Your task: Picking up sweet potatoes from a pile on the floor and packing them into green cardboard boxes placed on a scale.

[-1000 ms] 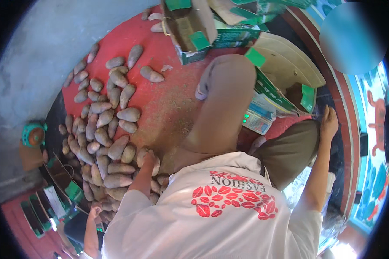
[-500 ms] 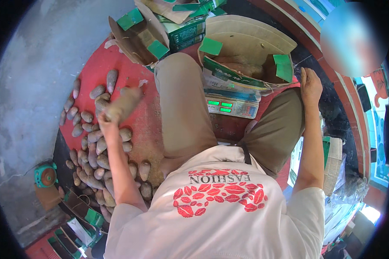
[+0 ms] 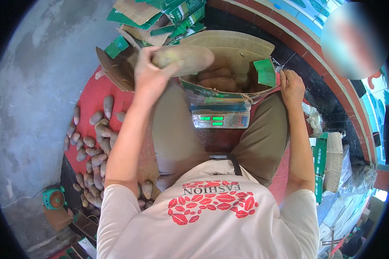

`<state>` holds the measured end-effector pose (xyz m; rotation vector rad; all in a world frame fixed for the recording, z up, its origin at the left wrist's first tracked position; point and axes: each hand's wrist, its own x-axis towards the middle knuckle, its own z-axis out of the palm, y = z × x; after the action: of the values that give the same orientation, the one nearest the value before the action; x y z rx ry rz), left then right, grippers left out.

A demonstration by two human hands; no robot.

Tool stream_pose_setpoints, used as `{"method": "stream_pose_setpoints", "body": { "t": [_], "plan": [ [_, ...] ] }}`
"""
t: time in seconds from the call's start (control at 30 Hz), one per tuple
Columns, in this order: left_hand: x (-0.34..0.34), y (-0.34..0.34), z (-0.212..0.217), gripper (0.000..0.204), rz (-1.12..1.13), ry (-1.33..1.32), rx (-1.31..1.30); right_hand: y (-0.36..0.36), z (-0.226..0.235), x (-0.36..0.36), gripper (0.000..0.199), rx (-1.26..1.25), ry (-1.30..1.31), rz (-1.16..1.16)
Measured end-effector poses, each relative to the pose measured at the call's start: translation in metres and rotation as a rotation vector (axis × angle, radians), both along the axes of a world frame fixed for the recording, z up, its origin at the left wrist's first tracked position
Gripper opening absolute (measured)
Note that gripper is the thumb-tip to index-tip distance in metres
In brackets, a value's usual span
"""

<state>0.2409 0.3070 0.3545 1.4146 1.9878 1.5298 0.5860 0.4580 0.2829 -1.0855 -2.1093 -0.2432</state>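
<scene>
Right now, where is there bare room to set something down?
Red mat shows bare between the upper loose tubers and the open carton left of the left hand. A smaller patch is bordered by the thighs and the scale. Left of the left forearm, tubers crowd together.

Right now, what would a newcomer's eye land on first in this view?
Probably the big brown tuber, gripped in the left hand and raised at the left end of the open carton. Just below the carton in the picture, a scale shows bright green readouts. At left, many loose tubers lie on a red floor covering.
</scene>
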Motion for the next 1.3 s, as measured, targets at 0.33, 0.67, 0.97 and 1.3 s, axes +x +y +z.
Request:
{"method": "stream_pose_setpoints", "body": {
  "t": [0.33, 0.67, 0.97, 1.3],
  "plan": [
    [0.029, 0.070, -0.057, 0.053, -0.113, 0.099, -0.109, -0.003, 0.000, 0.005, 0.015, -0.049, 0.008, -0.030],
    [-0.016, -0.007, -0.026, 0.021, 0.046, 0.220, 0.127, -0.002, -0.001, 0.008, 0.017, -0.052, 0.028, -0.013],
    [-0.094, -0.107, -0.094, 0.017, 0.305, 0.121, -0.033, -0.001, -0.004, 0.008, 0.018, -0.052, 0.006, -0.013],
    [-0.130, -0.258, -0.290, 0.029, 0.437, 0.019, -0.718, 0.002, -0.004, 0.004, 0.019, 0.009, -0.027, -0.007]
  ]
}}
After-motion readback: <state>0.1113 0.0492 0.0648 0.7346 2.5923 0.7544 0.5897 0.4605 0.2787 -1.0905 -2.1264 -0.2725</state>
